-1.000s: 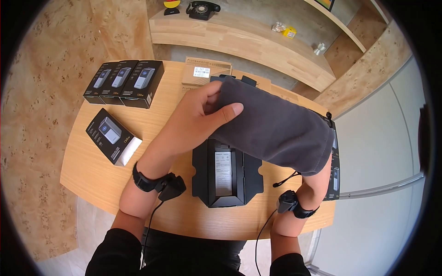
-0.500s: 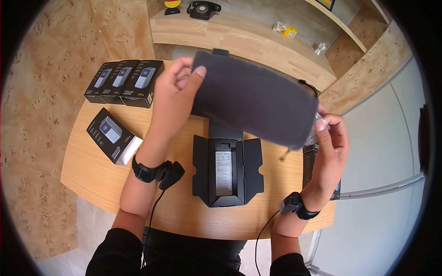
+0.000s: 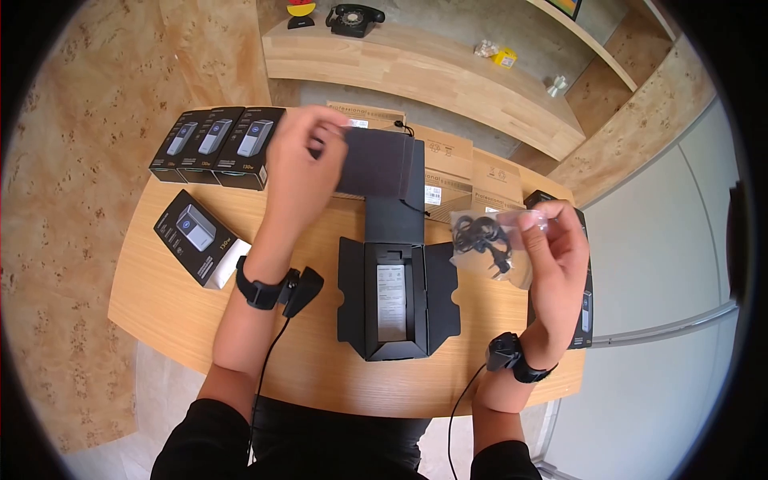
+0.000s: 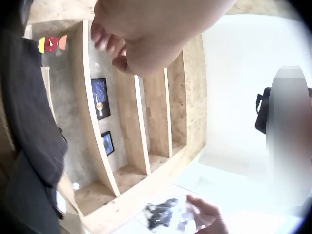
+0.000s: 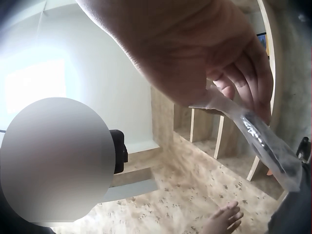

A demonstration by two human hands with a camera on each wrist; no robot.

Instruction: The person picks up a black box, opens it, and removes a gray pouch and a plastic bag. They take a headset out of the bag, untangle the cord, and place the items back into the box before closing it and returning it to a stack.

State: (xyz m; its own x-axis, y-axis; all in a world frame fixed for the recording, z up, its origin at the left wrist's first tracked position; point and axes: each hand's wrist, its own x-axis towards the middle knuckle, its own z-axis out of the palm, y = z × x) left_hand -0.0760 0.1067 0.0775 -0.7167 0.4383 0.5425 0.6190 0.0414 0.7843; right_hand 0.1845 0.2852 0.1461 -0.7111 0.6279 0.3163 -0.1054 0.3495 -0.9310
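My left hand is raised over the back of the table and grips one end of a dark grey fabric pouch, which hangs down to the right of it; the pouch fills the left side of the left wrist view. My right hand is lifted at the right and pinches a clear plastic bag with a coiled black cable inside. The same bag hangs from the fingers in the right wrist view. An open black box lies on the wooden table between my forearms, a white leaflet in its middle.
Three black product boxes stand in a row at the back left, another lies at the left. Brown cardboard cartons stand behind the open box. A black box lies at the right edge. A wooden bench holds a black telephone.
The bag with the cable has come out of the pouch into my right hand. The emptied pouch has drawn back to the left and now hangs from my left hand.
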